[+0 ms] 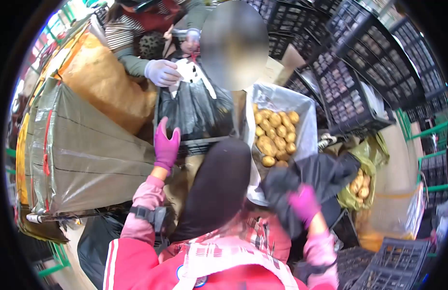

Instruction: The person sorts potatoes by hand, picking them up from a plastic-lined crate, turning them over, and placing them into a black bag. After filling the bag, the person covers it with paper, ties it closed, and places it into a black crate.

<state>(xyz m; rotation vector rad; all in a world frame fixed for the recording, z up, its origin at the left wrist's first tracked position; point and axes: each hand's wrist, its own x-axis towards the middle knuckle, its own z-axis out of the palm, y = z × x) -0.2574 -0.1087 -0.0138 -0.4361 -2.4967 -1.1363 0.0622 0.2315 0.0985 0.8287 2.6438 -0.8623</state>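
My left hand, in a pink glove, is raised with thumb and fingers apart and nothing in it. It is beside the near left corner of a full black plastic bag, which sits in a dark crate. My right hand, also pink-gloved and blurred, is closed on a loose black plastic bag. This bag lies across the near right part of a lined crate and hides some of its contents. Potatoes fill the crate's visible middle.
Across from me, a person's white-gloved hand is at the black bag's top. Large wrapped sacks stand at left. Stacked black crates rise at right, near a green bag of potatoes. More crates lie at lower right.
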